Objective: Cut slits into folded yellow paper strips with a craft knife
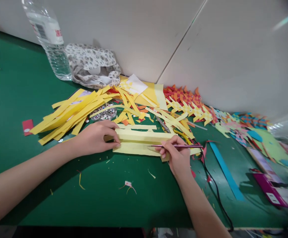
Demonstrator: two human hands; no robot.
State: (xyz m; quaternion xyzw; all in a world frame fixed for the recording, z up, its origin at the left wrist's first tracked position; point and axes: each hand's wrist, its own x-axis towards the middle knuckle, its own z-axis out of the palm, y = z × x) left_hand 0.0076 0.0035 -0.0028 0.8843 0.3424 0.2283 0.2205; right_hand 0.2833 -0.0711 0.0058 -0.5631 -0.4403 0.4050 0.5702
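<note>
A folded pale yellow paper sheet (139, 142) lies flat on the green table (22, 99). My left hand (95, 137) rests on the sheet's left end, fingers curled and pressing it down. My right hand (176, 157) is closed round a thin pink pencil (176, 145), which lies nearly level, its tip touching the middle of the sheet. The heel of this hand rests on the sheet's right end.
Several yellow paper strips (69, 114) are heaped behind the sheet. A clear water bottle (51, 39) and a patterned cloth pouch (91, 66) stand by the wall. Woven paper fish (191, 102) line the back right. A blue strip (224, 170), black cable (216, 191) and red scrap (27, 126) lie about.
</note>
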